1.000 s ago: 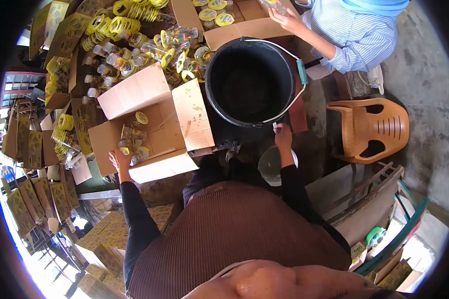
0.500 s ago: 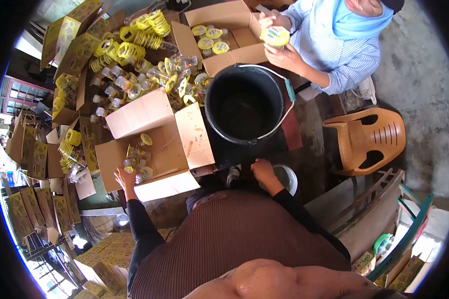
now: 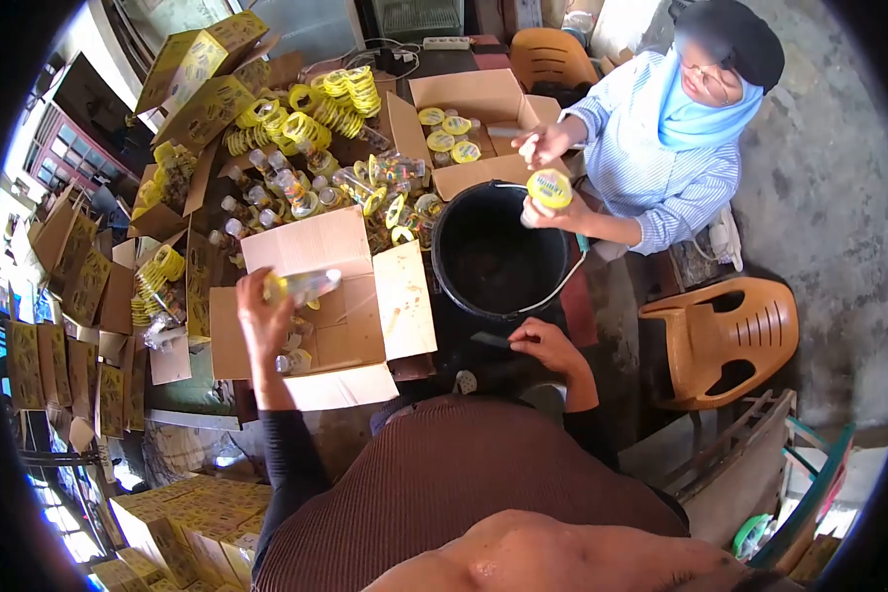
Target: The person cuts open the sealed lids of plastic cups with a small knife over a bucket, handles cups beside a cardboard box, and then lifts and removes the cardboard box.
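Note:
My left hand (image 3: 266, 318) is closed around a clear plastic bottle (image 3: 311, 286) with a white cap and some yellow at its near end. It holds the bottle on its side above an open cardboard box (image 3: 343, 333). A few more bottles (image 3: 294, 361) lie inside the box, partly covered by my hand. In front of the black bucket (image 3: 498, 252), my right hand (image 3: 553, 347) pinches a thin, flat grey blade-like strip (image 3: 490, 339), blurred, which points left.
Many bottles and yellow rings (image 3: 350, 94) are heaped behind the box. Across the bucket, a co-worker (image 3: 661, 148) holds a yellow-topped container (image 3: 550, 188) and a thin strip. A second open carton (image 3: 479, 178) stands beside them. An orange chair (image 3: 725, 340) is at right; stacked cartons (image 3: 192, 513) stand lower left.
My left hand has lifted a bottle out of the box. My right hand has risen from beside the pale bucket, and the strip now shows in it. The view has tilted upward.

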Motion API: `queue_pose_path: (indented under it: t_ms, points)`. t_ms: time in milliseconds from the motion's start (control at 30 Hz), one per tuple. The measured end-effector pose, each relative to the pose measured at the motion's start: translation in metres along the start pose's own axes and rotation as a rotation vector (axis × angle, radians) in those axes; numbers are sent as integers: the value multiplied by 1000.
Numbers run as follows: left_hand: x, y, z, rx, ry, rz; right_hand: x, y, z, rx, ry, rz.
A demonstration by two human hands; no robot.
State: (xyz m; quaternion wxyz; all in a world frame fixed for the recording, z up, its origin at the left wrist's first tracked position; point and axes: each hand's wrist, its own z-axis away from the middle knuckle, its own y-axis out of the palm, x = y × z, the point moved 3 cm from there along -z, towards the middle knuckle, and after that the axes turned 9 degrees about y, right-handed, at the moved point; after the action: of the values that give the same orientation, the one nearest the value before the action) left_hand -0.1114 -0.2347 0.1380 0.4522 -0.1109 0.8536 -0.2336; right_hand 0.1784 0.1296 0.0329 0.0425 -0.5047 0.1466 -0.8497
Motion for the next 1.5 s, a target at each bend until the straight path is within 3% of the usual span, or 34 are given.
queue_pose_path:
  t_ms: [100, 167, 200, 300, 400, 733, 800, 967, 1033, 1067, 1133, 1167, 1367, 1500]
  points:
    - [-46, 52, -8, 141, 63, 237, 19, -2, -5, -123, -164, -97]
    - [-78, 86, -8, 196, 77, 373, 6, 2, -20, -127, -249, -489]
    - [-97, 100, -6, 232, 132, 465, 15, 4, -18, -146, -263, -481]
    - [-124, 141, 5, 310, 237, 439, 38, 14, -14, -117, -281, -942]
    - [-152, 165, 11, 352, 418, 323, 31, 17, -21, -21, -312, -1042]
    - [-145, 219, 25, 174, 215, 550, 20, 13, -33, -60, -310, -1232]
    - [-134, 233, 30, 307, -38, 773, 20, 16, -37, -81, -297, -1236]
    - [-113, 250, 43, 343, -221, 1025, 25, 17, -40, -109, -223, -1230]
    - [-108, 254, 45, 340, -153, 1107, 31, 8, -35, -345, -153, -975]
    - [-103, 258, 45, 334, -156, 1102, 26, 4, -38, -337, -150, -975]
    - [-93, 268, 47, 346, -97, 973, 33, -11, -32, -653, -373, -468]
    - [-90, 272, 46, 369, 10, 890, 33, -13, -27, -739, -431, -398]
    - [-83, 284, 55, 423, 125, 629, 71, -12, -8, -957, -533, 110]
    - [-78, 288, 59, 442, 188, 562, 78, -5, -5, -934, -572, 315]
